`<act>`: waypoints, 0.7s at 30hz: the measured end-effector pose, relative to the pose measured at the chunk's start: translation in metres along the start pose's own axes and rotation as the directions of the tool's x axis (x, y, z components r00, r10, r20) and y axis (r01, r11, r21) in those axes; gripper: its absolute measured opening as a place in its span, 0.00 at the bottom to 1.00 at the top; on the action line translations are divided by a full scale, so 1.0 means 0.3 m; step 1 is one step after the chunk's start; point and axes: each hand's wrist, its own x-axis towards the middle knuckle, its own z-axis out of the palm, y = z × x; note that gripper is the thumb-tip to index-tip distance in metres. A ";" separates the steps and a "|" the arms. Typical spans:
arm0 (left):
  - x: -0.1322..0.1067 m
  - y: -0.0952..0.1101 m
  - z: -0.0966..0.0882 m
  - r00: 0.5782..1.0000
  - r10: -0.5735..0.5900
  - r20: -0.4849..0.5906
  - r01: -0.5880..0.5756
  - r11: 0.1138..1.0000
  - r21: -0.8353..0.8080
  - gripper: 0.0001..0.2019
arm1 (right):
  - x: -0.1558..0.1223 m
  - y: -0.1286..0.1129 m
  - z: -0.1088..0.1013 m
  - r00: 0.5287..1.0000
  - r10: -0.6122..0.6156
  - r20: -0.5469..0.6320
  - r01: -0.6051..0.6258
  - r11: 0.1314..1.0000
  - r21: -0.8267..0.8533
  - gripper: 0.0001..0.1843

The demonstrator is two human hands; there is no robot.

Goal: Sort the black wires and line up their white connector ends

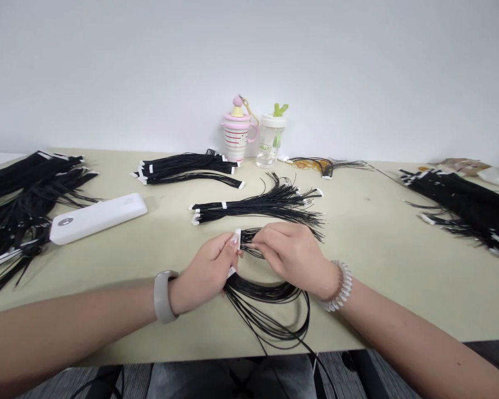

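Black wire bundle [266, 310] was found gripped near its white-tagged end, with its long loops lying on the bench [378, 277] and a few strands trailing over the front edge. Left hand [205, 274] was closed in a pinch on the wires; right hand [293, 257] was closed on the same bundle just beside it. Second black bundle [253, 208] lay directly ahead, clear of both hands. White power bank [97, 219] lay to the left. Striped pink cup [236, 136] and clear bottle [271, 141] stood at the back.
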 end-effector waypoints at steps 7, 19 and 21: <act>0.001 -0.008 -0.006 1.000 0.005 0.005 -0.005 1.000 0.010 0.20 | 0.016 0.009 -0.023 0.995 0.032 0.095 -0.041 0.995 0.086 0.12; 0.009 -0.006 -0.005 0.988 -0.091 -0.128 0.084 0.995 -0.057 0.19 | 0.022 0.037 -0.104 0.970 0.132 0.206 -0.200 0.911 0.360 0.13; 0.011 -0.007 -0.004 0.983 -0.074 -0.169 0.064 0.996 -0.067 0.19 | 0.023 0.035 -0.121 0.983 0.135 0.122 -0.169 0.927 0.336 0.15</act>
